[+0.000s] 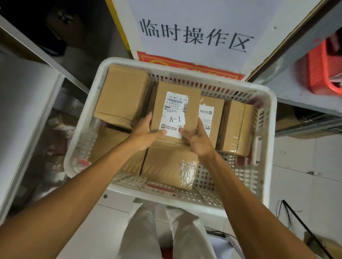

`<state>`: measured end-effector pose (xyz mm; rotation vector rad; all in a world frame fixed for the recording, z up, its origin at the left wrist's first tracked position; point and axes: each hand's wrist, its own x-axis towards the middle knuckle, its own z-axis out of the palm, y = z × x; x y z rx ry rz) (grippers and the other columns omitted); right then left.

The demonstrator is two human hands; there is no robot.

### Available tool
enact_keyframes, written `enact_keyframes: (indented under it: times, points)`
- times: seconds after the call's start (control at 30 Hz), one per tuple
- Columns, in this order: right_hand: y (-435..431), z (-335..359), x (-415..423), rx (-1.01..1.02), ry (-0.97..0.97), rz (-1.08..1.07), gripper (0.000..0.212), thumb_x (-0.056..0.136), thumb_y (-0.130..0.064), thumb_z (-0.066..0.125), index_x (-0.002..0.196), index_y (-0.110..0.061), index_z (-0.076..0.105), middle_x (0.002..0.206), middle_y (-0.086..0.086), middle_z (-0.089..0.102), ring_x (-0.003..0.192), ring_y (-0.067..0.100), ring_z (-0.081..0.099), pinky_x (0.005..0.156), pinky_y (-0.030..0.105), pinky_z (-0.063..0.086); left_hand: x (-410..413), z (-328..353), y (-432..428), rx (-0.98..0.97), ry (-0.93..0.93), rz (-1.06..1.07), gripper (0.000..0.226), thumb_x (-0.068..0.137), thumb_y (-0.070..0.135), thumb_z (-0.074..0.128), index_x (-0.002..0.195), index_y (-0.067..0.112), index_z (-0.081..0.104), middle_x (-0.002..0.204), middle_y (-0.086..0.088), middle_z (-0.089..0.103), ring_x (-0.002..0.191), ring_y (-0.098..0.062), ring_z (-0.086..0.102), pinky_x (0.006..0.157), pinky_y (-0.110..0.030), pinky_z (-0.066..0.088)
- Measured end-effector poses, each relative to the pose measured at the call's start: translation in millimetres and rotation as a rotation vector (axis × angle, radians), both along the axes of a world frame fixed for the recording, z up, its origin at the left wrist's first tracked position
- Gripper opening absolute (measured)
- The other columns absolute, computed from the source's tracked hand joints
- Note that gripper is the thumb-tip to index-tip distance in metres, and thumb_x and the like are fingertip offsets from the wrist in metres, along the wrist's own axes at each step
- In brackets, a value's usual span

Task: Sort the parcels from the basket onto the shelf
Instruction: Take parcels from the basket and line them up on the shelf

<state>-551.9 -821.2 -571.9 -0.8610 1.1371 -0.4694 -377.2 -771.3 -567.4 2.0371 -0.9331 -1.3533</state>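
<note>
A white slotted basket (264, 146) sits below me with several brown cardboard parcels in it. One parcel (177, 102) carries a white shipping label marked A-1 and lies above the others. My left hand (146, 131) grips its lower left edge, thumb on the label. My right hand (197, 138) grips its lower right edge, thumb on the label too. A plain box (123, 96) lies at the back left, a taped box (238, 127) at the right, another taped box (170, 165) at the front.
White shelf boards (19, 101) run along the left, with wrapped goods underneath. A grey shelf on the right holds a red basket (323, 72). A paper sign (197, 35) hangs on the post behind the basket. Cables (300, 221) trail over the floor at the lower right.
</note>
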Motion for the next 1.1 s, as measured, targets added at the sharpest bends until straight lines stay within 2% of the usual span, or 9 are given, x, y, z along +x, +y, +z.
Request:
enact_keyframes:
  times: [0.17, 0.27, 0.33, 0.5, 0.63, 0.77, 0.93, 1.03, 1.1]
  points:
    - [3.9, 26.8, -10.8, -0.078, 0.043, 0.045, 0.06, 0.091, -0.012, 0.064, 0.143, -0.024, 0.036, 0.128, -0.001, 0.06, 0.113, 0.019, 0.061, 0.092, 0.035, 0.054, -7.4, 34.1, 6.9, -0.061, 0.015, -0.006, 0.063, 0.086, 0.014, 0.068, 0.142, 0.021, 0.039, 0.127, 0.012, 0.054, 0.118, -0.011, 0.052, 0.091, -0.017, 0.041]
    - [0.1, 51.5, -8.3, -0.138, 0.074, 0.101, 0.058, 0.093, -0.016, 0.062, 0.144, -0.022, 0.036, 0.131, 0.0, 0.059, 0.112, 0.017, 0.06, 0.083, 0.02, 0.054, -0.5, 63.6, 10.3, -0.047, 0.044, 0.011, 0.067, 0.087, 0.019, 0.067, 0.145, 0.028, 0.034, 0.133, 0.006, 0.056, 0.118, -0.016, 0.055, 0.101, -0.038, 0.044]
    - [-3.1, 72.1, -1.8, -0.188, 0.067, 0.147, 0.057, 0.093, -0.019, 0.062, 0.144, -0.023, 0.036, 0.132, 0.0, 0.058, 0.113, 0.017, 0.06, 0.079, 0.017, 0.054, 9.4, 83.8, 13.4, -0.077, 0.072, 0.03, 0.063, 0.087, 0.021, 0.067, 0.141, 0.034, 0.038, 0.129, 0.006, 0.06, 0.115, -0.018, 0.057, 0.098, -0.047, 0.047]
    - [3.3, 125.8, 25.2, -0.338, 0.019, 0.198, 0.06, 0.093, -0.017, 0.062, 0.145, -0.023, 0.033, 0.137, 0.003, 0.054, 0.123, 0.025, 0.052, 0.102, 0.047, 0.047, 36.2, 136.5, 28.7, -0.184, 0.004, 0.096, 0.066, 0.086, 0.021, 0.069, 0.138, 0.044, 0.037, 0.113, 0.011, 0.065, 0.105, -0.015, 0.062, 0.072, -0.033, 0.054]
    - [17.2, 169.4, 60.9, -0.485, -0.02, 0.251, 0.066, 0.092, -0.02, 0.063, 0.147, -0.026, 0.029, 0.136, 0.002, 0.054, 0.122, 0.022, 0.053, 0.1, 0.048, 0.048, 64.5, 176.3, 55.4, -0.3, -0.009, 0.19, 0.065, 0.085, 0.019, 0.069, 0.138, 0.042, 0.039, 0.125, 0.012, 0.06, 0.115, -0.016, 0.058, 0.094, -0.049, 0.05]
    - [42.9, 214.1, 108.1, -0.64, -0.064, 0.324, 0.064, 0.093, -0.023, 0.061, 0.147, -0.029, 0.027, 0.137, -0.003, 0.053, 0.122, 0.017, 0.053, 0.101, 0.044, 0.048, 103.8, 222.2, 94.6, -0.426, -0.03, 0.285, 0.073, 0.085, 0.014, 0.069, 0.145, 0.036, 0.034, 0.129, 0.007, 0.058, 0.121, -0.018, 0.054, 0.101, -0.049, 0.045]
    - [85.3, 270.6, 177.0, -0.804, -0.179, 0.413, 0.064, 0.093, -0.025, 0.061, 0.147, -0.03, 0.028, 0.139, -0.011, 0.051, 0.125, 0.009, 0.049, 0.104, 0.035, 0.046, 154.7, 288.7, 159.5, -0.553, -0.209, 0.395, 0.074, 0.085, 0.02, 0.07, 0.146, 0.036, 0.032, 0.14, 0.008, 0.05, 0.127, -0.019, 0.048, 0.102, -0.047, 0.045]
    - [112.9, 307.3, 219.8, -0.906, -0.238, 0.457, 0.063, 0.092, -0.029, 0.062, 0.145, -0.036, 0.028, 0.128, -0.03, 0.052, 0.119, -0.007, 0.051, 0.099, 0.028, 0.049, 181.4, 329.0, 201.3, -0.676, -0.262, 0.466, 0.074, 0.085, 0.018, 0.069, 0.146, 0.034, 0.032, 0.136, 0.007, 0.05, 0.125, -0.019, 0.048, 0.091, -0.04, 0.053]
    - [130.8, 334.9, 248.7, -0.98, -0.282, 0.47, 0.067, 0.092, -0.028, 0.062, 0.148, -0.035, 0.024, 0.129, -0.031, 0.052, 0.118, -0.008, 0.051, 0.099, 0.029, 0.05, 198.1, 356.3, 229.1, -0.796, -0.27, 0.499, 0.075, 0.084, 0.013, 0.069, 0.147, 0.03, 0.031, 0.134, 0.003, 0.053, 0.122, -0.021, 0.05, 0.091, -0.038, 0.053]
